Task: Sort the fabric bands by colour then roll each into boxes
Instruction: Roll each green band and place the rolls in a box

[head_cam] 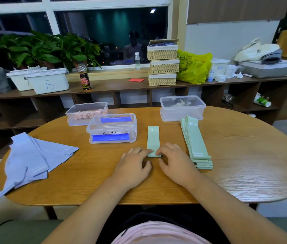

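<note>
Bare table [244, 155] right of the green stack [198, 143]; clear boxes [112, 128] seemingly crowd the far side.

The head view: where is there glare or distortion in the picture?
Head view: a white glare patch on the wooden table at right; wide-angle bending curves the shelf and window frame; dark window glass reflects a person; hands and the green band stay sharp.

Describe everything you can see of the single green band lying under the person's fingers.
The single green band is pale mint fabric, flat, running away from the person on the wooden table. White "30" is printed at its far end. Its near end looks folded or part-rolled, pinched by the left hand and the right hand. It lies apart from the green stack.
</note>
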Motion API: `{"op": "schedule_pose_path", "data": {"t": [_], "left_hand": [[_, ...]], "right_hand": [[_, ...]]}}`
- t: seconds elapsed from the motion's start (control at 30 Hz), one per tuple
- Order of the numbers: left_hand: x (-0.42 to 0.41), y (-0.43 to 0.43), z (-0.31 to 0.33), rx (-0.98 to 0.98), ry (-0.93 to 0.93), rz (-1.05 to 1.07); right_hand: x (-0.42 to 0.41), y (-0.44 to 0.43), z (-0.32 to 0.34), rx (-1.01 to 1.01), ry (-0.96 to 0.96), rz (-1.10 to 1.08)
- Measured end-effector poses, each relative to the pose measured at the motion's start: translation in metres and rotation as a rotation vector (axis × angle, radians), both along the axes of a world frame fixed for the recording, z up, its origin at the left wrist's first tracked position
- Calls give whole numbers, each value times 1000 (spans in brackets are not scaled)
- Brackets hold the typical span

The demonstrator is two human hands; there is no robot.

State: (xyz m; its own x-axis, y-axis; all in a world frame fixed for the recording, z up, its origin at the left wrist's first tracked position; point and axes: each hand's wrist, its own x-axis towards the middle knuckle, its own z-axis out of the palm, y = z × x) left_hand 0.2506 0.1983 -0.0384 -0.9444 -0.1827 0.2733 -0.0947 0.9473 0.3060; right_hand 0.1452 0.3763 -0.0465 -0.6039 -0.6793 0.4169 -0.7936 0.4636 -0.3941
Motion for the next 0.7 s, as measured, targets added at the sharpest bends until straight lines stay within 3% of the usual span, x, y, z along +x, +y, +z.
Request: {"op": "schedule_pose_path", "data": {"t": [0.4, 0.7], "left_hand": [[9, 2, -3, 131, 113, 33], [15, 4, 0, 87, 106, -20]], "right_hand": [[-9, -8, 5, -13, -40, -32], [2, 9, 3, -17, -88, 13]]}}
